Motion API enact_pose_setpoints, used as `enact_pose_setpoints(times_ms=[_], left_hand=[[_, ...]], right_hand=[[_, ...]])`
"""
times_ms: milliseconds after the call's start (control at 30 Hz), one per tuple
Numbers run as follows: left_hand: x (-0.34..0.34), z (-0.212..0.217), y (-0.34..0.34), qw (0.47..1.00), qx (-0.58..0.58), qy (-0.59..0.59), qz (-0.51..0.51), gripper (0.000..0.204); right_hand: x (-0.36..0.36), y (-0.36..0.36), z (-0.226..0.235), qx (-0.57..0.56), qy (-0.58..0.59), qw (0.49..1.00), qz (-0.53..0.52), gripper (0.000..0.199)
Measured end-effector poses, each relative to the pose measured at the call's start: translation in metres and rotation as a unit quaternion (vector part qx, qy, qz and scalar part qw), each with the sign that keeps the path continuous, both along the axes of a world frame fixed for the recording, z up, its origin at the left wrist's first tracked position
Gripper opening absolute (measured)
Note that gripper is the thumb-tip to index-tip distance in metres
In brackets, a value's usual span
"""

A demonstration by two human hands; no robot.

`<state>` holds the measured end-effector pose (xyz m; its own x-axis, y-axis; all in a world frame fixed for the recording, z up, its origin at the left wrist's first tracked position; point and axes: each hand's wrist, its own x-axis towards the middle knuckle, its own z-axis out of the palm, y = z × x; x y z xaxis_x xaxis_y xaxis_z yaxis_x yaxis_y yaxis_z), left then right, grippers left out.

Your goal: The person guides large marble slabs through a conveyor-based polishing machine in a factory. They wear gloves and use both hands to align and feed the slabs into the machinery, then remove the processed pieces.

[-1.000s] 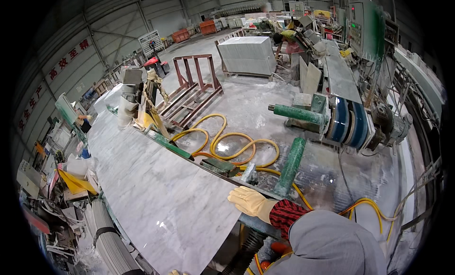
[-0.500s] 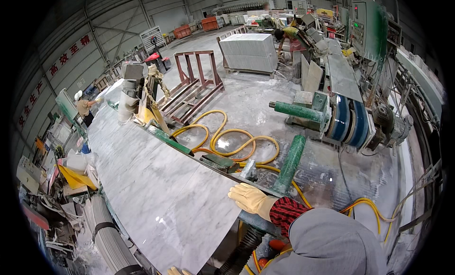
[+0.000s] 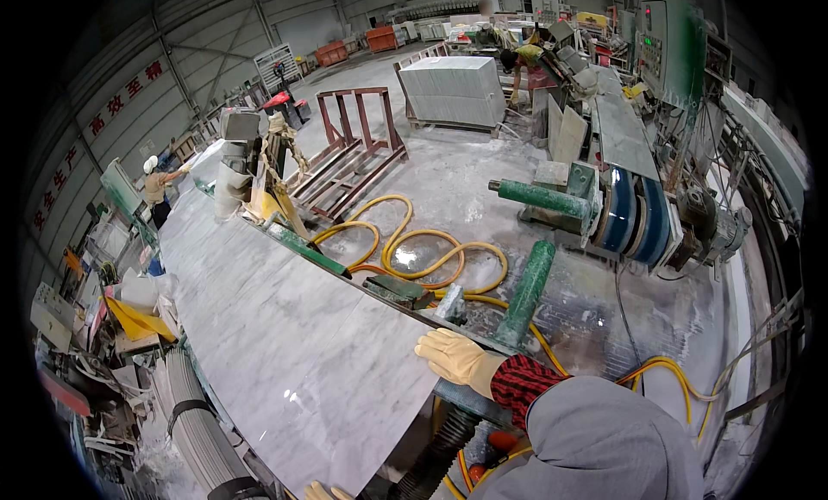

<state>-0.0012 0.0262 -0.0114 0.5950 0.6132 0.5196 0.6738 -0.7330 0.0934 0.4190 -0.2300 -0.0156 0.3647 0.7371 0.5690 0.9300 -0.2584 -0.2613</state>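
Right hand [image 3: 455, 359], in a pale yellow glove, lies flat with fingers together and extended, palm down on the near right edge of the grey marble slab [image 3: 285, 345]; nothing pinched. Forearm comes in from the lower right: grey sleeve, red-black checked cuff [image 3: 524, 384], wrist roughly straight, fingers pointing left across the slab's corner. Left hand [image 3: 317, 492]: only glove fingertips show at the bottom frame edge, just below the slab's near edge; cannot tell if spread or gripping.

Slab is big, polished, white-veined, lies flat on the bench line and runs from the lower centre up-left toward a grey machine head [image 3: 239, 134]. Green rail [image 3: 302, 250] runs along its far edge. Grey roller [image 3: 200, 431] sits at lower left beside the slab.

Just beyond the right hand a green cylinder [image 3: 524, 293] stands tilted. Yellow hoses [image 3: 414, 246] coil on the wet floor behind it. Red steel rack [image 3: 354, 142] stands further back, stacked slabs [image 3: 453, 90] behind. Blue-white wheeled machine [image 3: 634, 220] to the right. Another person in a white helmet [image 3: 158, 185] stands far left.
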Motion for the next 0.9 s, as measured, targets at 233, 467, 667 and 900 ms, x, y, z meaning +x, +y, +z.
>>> enact_pose_setpoints(times_ms=[233, 467, 667, 900], left_hand=[[-0.001, 0.004, -0.001, 1.000, 0.001, 0.027, 0.010, 0.048], [-0.005, 0.001, -0.003, 1.000, -0.008, 0.026, 0.009, 0.048], [-0.002, 0.007, -0.006, 0.999, 0.029, 0.031, 0.002, 0.047], [0.002, 0.020, -0.013, 0.999, 0.041, 0.018, -0.009, 0.045]], right_hand=[[-0.003, -0.003, 0.007, -0.015, 0.026, 1.000, 0.005, 0.045], [-0.004, -0.004, 0.008, -0.012, 0.038, 0.999, 0.005, 0.046], [-0.005, -0.005, 0.007, 0.005, 0.005, 1.000, 0.002, 0.041], [-0.008, -0.007, 0.010, 0.009, -0.007, 1.000, -0.007, 0.040]])
